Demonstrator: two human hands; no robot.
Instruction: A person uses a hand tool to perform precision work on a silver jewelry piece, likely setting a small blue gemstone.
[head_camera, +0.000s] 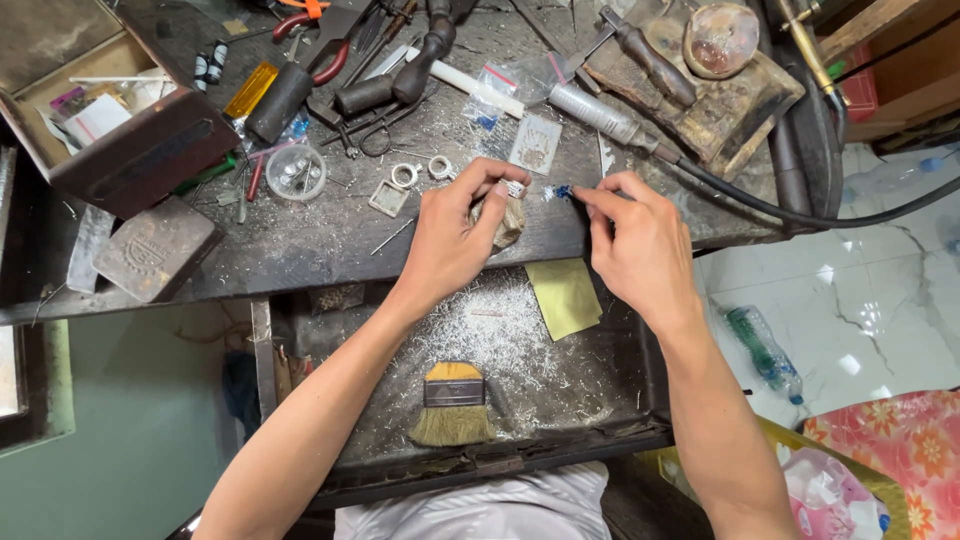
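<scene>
My left hand grips a small wooden holder with a silver ring mounted on its top, held at the front edge of the dark workbench. My right hand pinches a tiny blue stone between thumb and forefinger, just to the right of the ring, a short gap apart from it.
Below my hands an open drawer holds silver filings, a flat brush and a yellow paper. Pliers, files, loose silver rings, a round clear dish and a rotary handpiece crowd the bench. A plastic bottle lies on the floor.
</scene>
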